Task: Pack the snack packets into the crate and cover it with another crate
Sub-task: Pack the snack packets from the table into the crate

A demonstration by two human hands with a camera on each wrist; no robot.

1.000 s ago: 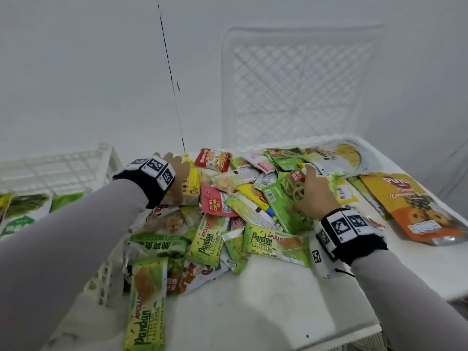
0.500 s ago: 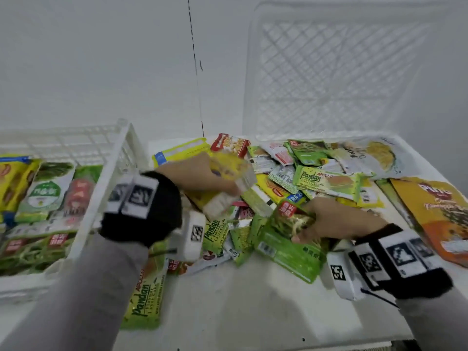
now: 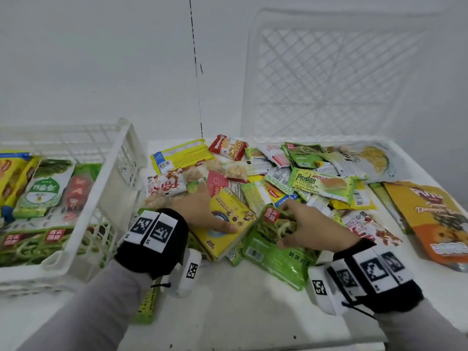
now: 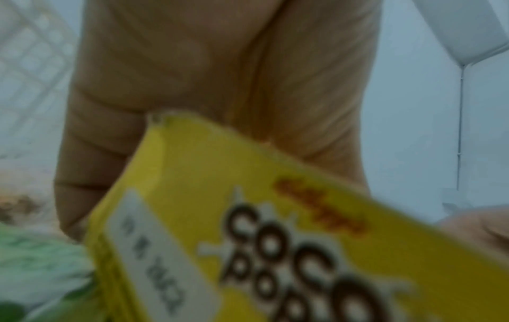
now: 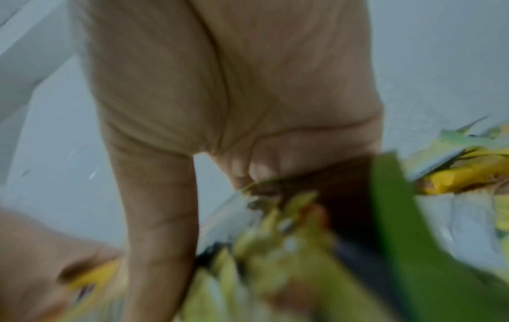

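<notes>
1. At the left edge of the head view stands a white crate (image 3: 111, 188), already holding several packets: a green-and-white pouch (image 3: 46, 191) upright against its neighbours, and a green noodle packet (image 3: 33, 244) lying flat toward the lower left.
2. Just right of the crate, in the lower centre, the left hand (image 3: 200, 211) grips a yellow cereal box (image 3: 225, 224), thumb on the top face and fingers underneath. The left wrist view shows the palm (image 4: 214, 87) behind the box (image 4: 275, 239), with "COCO" printed across it in brown letters.
3. The box is tilted, its lower corner over the white table (image 3: 240, 312) at the near edge of the pile.
4. Touching the box on its right, a large green packet (image 3: 276, 252) lies half on the table. The right hand (image 3: 311, 229) pinches its upper part, fingers curled into the crumpled film; the right wrist view is blurred but shows the fingers (image 5: 248, 170) closed on green wrapping (image 5: 413, 239).
5. Behind both hands, through the centre of the frame, the loose pile of snack packets (image 3: 253, 173) covers the table, with a Pandan cake packet (image 3: 321, 183) on top.
6. At the right edge lies an orange pouch (image 3: 435, 224).
7. In the upper right a second white crate (image 3: 329, 72) stands on edge against the wall.
</notes>
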